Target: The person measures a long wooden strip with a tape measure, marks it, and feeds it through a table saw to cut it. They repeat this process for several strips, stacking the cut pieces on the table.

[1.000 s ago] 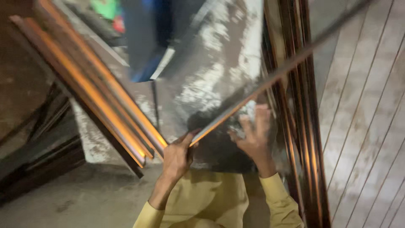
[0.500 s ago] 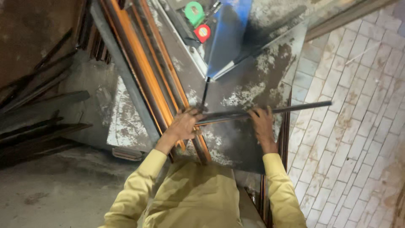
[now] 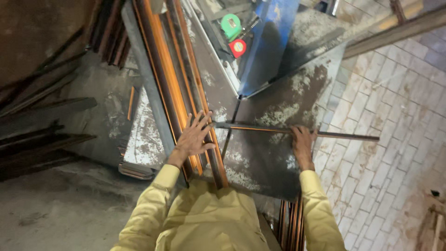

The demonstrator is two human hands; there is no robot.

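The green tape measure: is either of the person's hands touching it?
No. The green tape measure lies far up the table; the left hand and right hand are at a metal bar.

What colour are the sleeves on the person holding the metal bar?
Pale yellow, on both sleeves, seen in the head view. The right hand grips the dark bar.

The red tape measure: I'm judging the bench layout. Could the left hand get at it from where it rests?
Probably yes: the left hand lies open on the orange-edged bars, and nothing blocks the bench between it and the red tape measure.
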